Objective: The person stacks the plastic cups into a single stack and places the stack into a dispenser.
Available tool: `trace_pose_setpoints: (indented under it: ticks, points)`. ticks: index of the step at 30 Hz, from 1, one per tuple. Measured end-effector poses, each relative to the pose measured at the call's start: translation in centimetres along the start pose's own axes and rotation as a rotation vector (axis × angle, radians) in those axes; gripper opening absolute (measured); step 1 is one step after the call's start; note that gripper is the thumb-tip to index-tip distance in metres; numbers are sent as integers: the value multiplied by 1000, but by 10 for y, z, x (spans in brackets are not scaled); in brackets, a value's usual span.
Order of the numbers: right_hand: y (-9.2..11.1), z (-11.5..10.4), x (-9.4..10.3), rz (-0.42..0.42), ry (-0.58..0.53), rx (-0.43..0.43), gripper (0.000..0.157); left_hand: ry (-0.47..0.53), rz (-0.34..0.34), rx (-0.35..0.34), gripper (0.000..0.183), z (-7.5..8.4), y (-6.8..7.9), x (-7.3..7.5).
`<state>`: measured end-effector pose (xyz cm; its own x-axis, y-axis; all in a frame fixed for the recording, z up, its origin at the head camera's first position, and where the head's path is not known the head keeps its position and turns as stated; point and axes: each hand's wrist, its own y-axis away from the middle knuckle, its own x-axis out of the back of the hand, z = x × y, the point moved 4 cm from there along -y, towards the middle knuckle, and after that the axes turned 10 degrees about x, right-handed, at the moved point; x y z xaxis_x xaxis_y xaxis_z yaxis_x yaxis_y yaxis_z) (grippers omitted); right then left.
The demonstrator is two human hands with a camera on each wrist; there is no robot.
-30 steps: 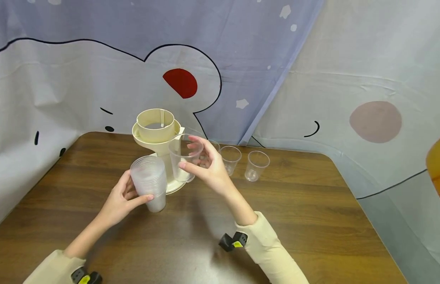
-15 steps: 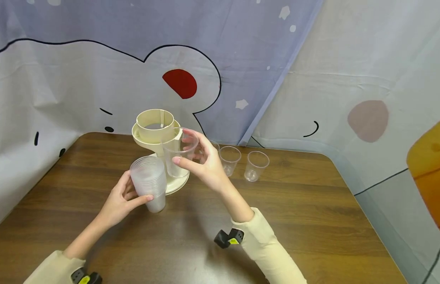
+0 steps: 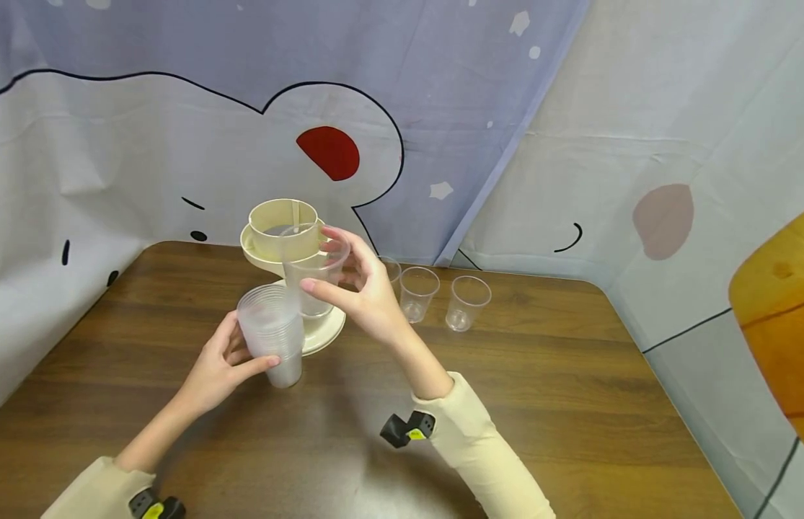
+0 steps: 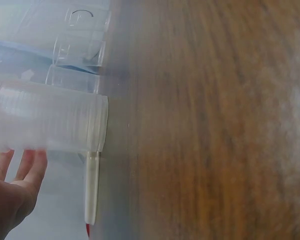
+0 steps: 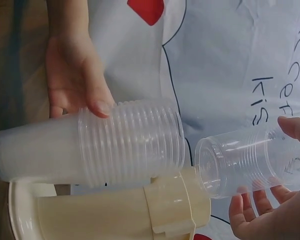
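Head view: a stack of nested clear plastic cups point(image 3: 272, 335) is steadied on the brown wooden table point(image 3: 570, 404) by the left hand point(image 3: 216, 364), fingers wrapped round it. At its one o'clock, a single clear plastic cup point(image 3: 313, 270) is pinched upright by the right hand point(image 3: 365, 292) before the cream plastic cup dispenser point(image 3: 281, 234).

Left wrist view: the stack's rim point(image 4: 97, 122) is seen, three loose clear cups point(image 4: 77, 50) beyond it.

Right wrist view: the single cup point(image 5: 240, 160) is held apart from the stack point(image 5: 105, 147).

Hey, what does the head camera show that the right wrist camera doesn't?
Only the head view shows three loose clear cups standing in a row on the brown table, and the cream dispenser's open top ring.

Only the right wrist view shows the underside of the single cup and black lettering on the cloth behind.

Both show the left hand gripping the stack of cups, the right hand holding the single cup beside the cream dispenser, and the red patch on the backdrop.
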<state>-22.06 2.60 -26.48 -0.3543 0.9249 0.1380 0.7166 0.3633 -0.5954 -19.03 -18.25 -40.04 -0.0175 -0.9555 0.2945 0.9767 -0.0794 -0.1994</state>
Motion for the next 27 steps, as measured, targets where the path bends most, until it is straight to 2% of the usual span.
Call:
trace_pose_setpoints:
  ticks: [9, 27]
  points:
    - [-9, -3, -11, -20, 30, 23, 62, -1, -4, 1, 72, 0, 0, 1]
    - [-17, -2, -29, -68, 30, 15, 62, -8, -11, 7, 73, 2, 2, 2]
